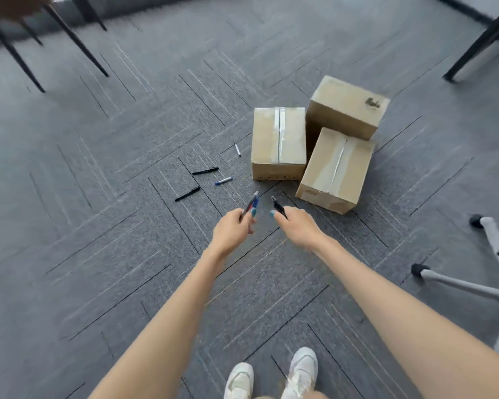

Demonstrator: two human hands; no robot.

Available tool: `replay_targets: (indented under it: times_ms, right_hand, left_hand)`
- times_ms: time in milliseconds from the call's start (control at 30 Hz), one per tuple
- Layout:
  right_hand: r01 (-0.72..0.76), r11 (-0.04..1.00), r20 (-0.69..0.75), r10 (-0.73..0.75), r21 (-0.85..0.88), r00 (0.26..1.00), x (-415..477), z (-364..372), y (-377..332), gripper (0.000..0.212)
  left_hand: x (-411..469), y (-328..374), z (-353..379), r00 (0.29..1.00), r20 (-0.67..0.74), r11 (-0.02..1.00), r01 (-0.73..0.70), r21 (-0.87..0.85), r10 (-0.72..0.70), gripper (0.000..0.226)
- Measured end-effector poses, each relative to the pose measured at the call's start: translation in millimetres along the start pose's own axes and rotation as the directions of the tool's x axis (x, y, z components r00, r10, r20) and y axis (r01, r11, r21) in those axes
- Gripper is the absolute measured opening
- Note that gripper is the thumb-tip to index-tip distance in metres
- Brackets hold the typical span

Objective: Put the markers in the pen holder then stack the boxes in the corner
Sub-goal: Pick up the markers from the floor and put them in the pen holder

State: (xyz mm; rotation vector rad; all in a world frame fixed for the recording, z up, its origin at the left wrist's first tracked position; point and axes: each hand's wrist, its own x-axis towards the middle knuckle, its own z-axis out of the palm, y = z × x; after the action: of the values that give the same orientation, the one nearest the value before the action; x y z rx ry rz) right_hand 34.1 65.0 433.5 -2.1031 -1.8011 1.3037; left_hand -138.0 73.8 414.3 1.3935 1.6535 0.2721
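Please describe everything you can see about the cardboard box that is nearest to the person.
The nearest box is plain brown cardboard, closed, with a strip of clear, shiny tape along its top seam. It sits flat on the grey carpet, turned at an angle. Its far end seems to meet the rear box, and its left corner lies close to the left box. Neither hand touches it.

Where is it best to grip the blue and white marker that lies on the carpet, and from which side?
Probably pinch the blue and white marker across its middle, coming from above: it lies flat on the carpet, with free space on both long sides.
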Motion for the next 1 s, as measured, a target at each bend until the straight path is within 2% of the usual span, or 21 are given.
replay_targets:
  times_ms: [233,467,667,800,867,1000]
  right_hand:
    - [0.035,0.996,0.054,-0.031,-0.081,0.998,-67.2,-87.9,-114.2,0.04]
    - [-0.001,0.992,0.129,-0.016,0.125,0.992,-49.1,-104.9,-183.8,0.032]
    - [-0.06,0.995,0.074,0.055,0.08,0.996,49.7,-74.1,-216.7,0.034]
    - [-0.027,0.999,0.058,0.024,0.046,0.998,138.9,-35.5,-233.5,0.036]
    - [-0.008,0.998,0.057,0.005,0.055,0.998,175.8,-11.8,-235.0,0.032]
    - [0.021,1.0,0.08,-0.021,0.012,0.997,244.9,42.0,-214.7,0.024]
  left_hand:
    - [-70.4,84.3,-110.4,0.998,-0.068,1.0,0.016,-0.01,-0.016,0.04]
    - [-52.0,85.8,-180.4,0.997,-0.005,0.993,0.076,-0.086,-0.077,0.043]
    - [42.4,42.0,-238.6,0.993,-0.006,0.993,0.118,0.001,-0.118,0.036]
    - [119.0,2.2,-259.3,0.996,0.025,0.996,0.087,0.027,-0.087,0.035]
    - [148.7,-19.6,-255.6,0.995,0.055,0.996,0.089,0.002,-0.088,0.034]
    - [205.6,-69.7,-227.7,0.98,0.143,0.972,0.164,-0.169,-0.14,0.029]
